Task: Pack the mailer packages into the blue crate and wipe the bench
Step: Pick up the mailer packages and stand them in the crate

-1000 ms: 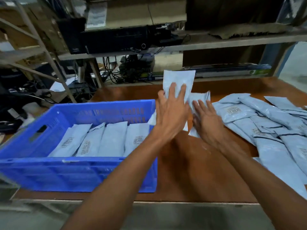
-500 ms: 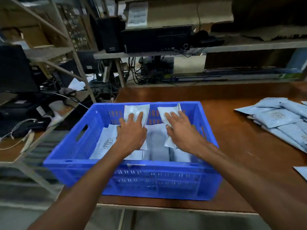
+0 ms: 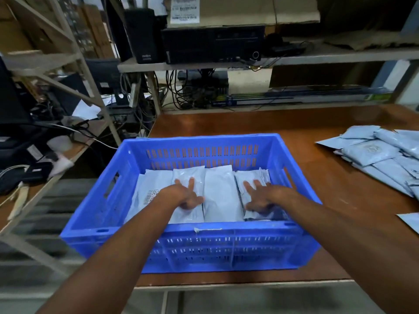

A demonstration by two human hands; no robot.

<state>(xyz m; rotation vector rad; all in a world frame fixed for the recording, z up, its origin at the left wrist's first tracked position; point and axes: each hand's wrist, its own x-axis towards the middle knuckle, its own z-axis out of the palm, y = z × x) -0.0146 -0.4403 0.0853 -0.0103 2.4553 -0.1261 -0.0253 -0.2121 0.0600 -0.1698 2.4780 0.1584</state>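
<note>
The blue crate (image 3: 190, 243) stands on the brown bench (image 3: 260, 123) at its front left. Inside it lie several pale blue mailer packages (image 3: 221, 193) side by side. My left hand (image 3: 184, 194) rests flat with spread fingers on a mailer (image 3: 188, 175) in the crate's middle. My right hand (image 3: 260, 197) lies flat with spread fingers on another mailer (image 3: 251, 177) at the crate's right side. A pile of loose mailers (image 3: 381, 155) lies on the bench to the right.
Metal shelving (image 3: 226, 62) with black computer boxes and tangled cables stands behind the bench. A side table (image 3: 34, 155) with cables and devices is at the left. One more mailer (image 3: 410, 220) lies at the right edge.
Both hands carried a mailer each from the bench pile over the crate and have laid them down inside. The fingers now lie spread flat on the mailers.
</note>
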